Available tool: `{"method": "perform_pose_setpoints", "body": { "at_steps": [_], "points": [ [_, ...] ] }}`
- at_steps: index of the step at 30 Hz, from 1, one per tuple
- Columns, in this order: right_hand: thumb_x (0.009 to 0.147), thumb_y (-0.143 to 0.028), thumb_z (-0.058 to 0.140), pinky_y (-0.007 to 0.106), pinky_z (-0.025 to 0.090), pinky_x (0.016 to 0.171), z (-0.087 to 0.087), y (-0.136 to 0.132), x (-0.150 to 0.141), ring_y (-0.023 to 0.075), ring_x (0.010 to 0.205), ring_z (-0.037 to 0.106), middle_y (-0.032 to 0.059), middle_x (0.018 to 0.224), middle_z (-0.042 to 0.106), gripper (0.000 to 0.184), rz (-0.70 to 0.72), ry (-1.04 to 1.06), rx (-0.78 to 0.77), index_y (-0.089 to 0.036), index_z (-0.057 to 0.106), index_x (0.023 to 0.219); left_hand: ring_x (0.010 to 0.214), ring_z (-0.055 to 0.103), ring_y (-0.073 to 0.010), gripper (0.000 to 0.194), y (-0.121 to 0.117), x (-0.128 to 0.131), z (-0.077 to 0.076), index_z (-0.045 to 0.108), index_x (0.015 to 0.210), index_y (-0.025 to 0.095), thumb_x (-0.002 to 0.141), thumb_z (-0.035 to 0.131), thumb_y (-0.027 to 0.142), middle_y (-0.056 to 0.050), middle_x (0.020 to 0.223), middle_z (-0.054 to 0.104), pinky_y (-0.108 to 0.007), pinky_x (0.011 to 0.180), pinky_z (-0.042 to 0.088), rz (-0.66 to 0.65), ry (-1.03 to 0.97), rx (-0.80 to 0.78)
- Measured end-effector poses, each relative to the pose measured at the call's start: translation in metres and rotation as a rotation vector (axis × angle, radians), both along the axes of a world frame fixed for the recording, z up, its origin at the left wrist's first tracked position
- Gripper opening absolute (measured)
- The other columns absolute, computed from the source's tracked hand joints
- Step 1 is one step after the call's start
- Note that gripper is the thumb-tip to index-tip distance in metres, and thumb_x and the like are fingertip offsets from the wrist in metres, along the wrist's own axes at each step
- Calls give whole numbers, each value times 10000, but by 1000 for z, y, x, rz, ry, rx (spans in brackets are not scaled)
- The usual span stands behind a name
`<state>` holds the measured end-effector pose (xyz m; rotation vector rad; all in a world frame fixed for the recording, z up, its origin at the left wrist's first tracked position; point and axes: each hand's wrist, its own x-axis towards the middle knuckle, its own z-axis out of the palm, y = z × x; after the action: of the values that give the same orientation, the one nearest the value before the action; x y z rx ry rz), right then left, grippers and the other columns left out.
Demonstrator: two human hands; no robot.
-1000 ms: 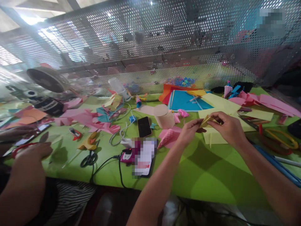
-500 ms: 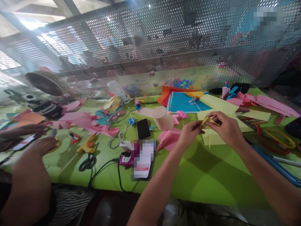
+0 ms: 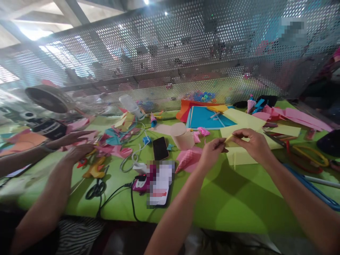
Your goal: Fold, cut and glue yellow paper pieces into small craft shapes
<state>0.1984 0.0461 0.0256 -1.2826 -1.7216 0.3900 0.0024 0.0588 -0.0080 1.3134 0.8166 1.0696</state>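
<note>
Both hands pinched one small folded yellow paper piece [image 3: 230, 138]

Left hand [image 3: 212, 151] and right hand [image 3: 251, 144] gripped opposite ends above the green tabletop [image 3: 239, 198] (light, flimsy stuff, likely creasing easily; edges looked safest).

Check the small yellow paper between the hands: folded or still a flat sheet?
Folded. The yellow paper piece is a narrow strip pinched between the left hand and right hand, above flat yellow sheets on the table.

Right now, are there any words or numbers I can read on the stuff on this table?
None can be read.
Phone: dark screen, no text.
Cup: plain.
Paper in the left hand and right hand: plain yellow.
Dark box beside the fan: marks too blurred.
</note>
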Motion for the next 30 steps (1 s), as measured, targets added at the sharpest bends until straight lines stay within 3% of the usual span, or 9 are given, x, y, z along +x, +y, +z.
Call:
{"method": "perform_pose_setpoints", "body": {
  "at_steps": [12,23,30],
  "points": [
    [872,-454,715,337,533,755,2,-2,-4,207,797,676,19,852,756,213,34,127,-67,-244,750,871,735,713,-130,229,-1,0,1,732,1107,123,903,670,206,-81,981,751,-264,744,582,7,29,6],
    [849,-452,745,330,527,739,5,1,5,203,802,661,5,858,743,196,-29,236,-39,-258,743,880,758,734,-152,316,3,-5,2,683,976,102,784,859,282,-104,891,780,-292,742,609,-7,-71,-124],
    [837,-440,761,323,511,722,5,0,3,196,783,640,3,819,723,194,-27,263,-33,-250,747,873,666,706,-129,350,-1,-8,12,692,942,102,867,773,434,-111,875,776,-279,693,597,-10,-30,-74]
  ]
}}
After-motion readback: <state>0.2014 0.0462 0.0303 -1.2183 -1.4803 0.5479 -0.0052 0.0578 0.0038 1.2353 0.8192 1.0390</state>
